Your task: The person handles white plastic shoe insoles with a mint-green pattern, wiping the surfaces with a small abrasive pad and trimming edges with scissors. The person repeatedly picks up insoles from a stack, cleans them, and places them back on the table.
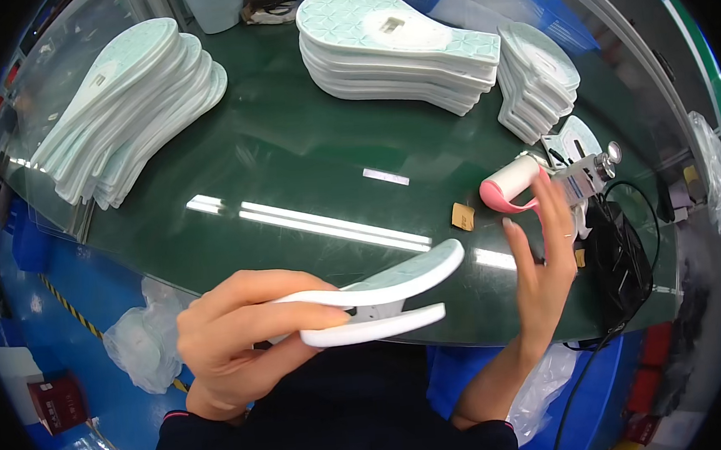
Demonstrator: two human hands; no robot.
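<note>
My left hand (239,338) grips a white plastic part (382,294) with a pale green top, raised over the near edge of the green table. The part is seen edge-on, with two white layers that gape apart at the right end; a grey piece shows between them. My right hand (547,266) is open, its fingers stretched up beside a white roll with a pink end and strip (512,183). Its fingertips overlap the roll in view; whether they touch it I cannot tell. Just right of them stands a clear bottle with a metal top (589,177).
Stacks of white, pale green-topped plastic parts stand at the far left (131,107), far middle (394,51) and far right (538,75). A small brown paper piece (462,216) lies on the green table (289,163). A black bag with a cable (622,265) sits at the right.
</note>
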